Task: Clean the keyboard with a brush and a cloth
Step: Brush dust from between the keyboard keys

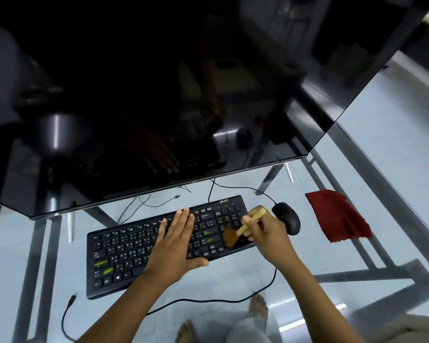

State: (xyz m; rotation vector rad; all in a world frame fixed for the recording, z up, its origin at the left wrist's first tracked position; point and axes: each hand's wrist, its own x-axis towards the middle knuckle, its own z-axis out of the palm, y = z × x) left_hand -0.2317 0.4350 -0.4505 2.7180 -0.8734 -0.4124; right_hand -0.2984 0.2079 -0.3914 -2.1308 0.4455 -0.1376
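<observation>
A black keyboard (124, 253) lies slanted on a glass desk, with green smears on a few keys. My left hand (176, 241) lies flat on its middle, fingers straight and pressed on the keys. My right hand (268, 233) grips a brush (248, 224) with a pale wooden handle. Its brown bristles touch the keys at the keyboard's right end. A red cloth (337, 216) lies crumpled on the glass to the right, apart from both hands.
A black mouse (286, 217) sits just right of the keyboard, close behind my right hand. A large dark monitor (159, 95) looms over the back of the desk. Cables (208, 299) trail across the glass (357, 248). My bare feet show beneath it.
</observation>
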